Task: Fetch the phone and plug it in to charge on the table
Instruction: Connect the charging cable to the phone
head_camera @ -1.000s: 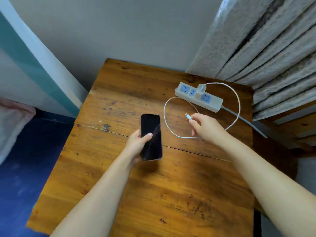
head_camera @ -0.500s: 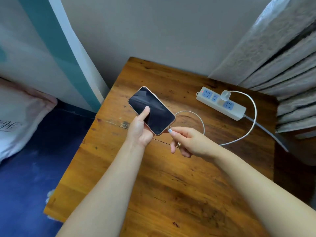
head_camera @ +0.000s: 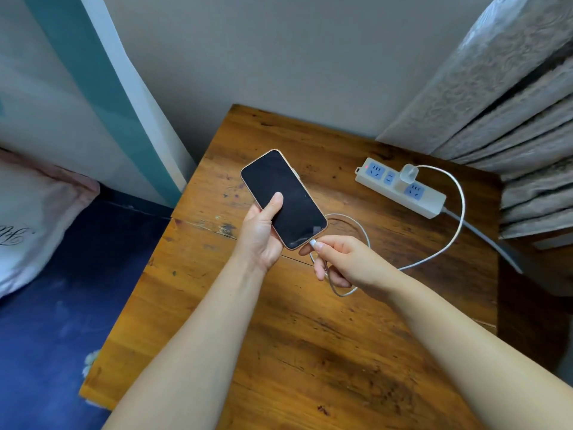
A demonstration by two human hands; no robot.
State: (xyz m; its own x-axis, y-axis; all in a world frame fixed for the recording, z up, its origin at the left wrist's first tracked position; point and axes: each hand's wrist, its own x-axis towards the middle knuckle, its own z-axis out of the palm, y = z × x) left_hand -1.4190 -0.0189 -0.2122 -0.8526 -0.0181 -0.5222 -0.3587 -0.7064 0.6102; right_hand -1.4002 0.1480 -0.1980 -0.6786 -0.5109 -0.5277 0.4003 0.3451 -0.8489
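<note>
A phone with a dark screen and a gold rim is held above the wooden table, tilted with its bottom end toward the right. My left hand grips it from below, thumb on the glass. My right hand pinches the white connector of the charging cable, whose tip touches the phone's bottom edge. The cable loops under my right hand and runs back to a white charger plugged into the power strip.
The power strip lies at the table's far right, its grey cord running off the right edge. A grey curtain hangs at the right. A wall stands behind the table. A bed with a blue sheet and a pale pillow is at the left.
My left hand lifted and turned the phone so its bottom faces right. My right hand brought the cable connector from near the power strip to the phone's bottom edge.
</note>
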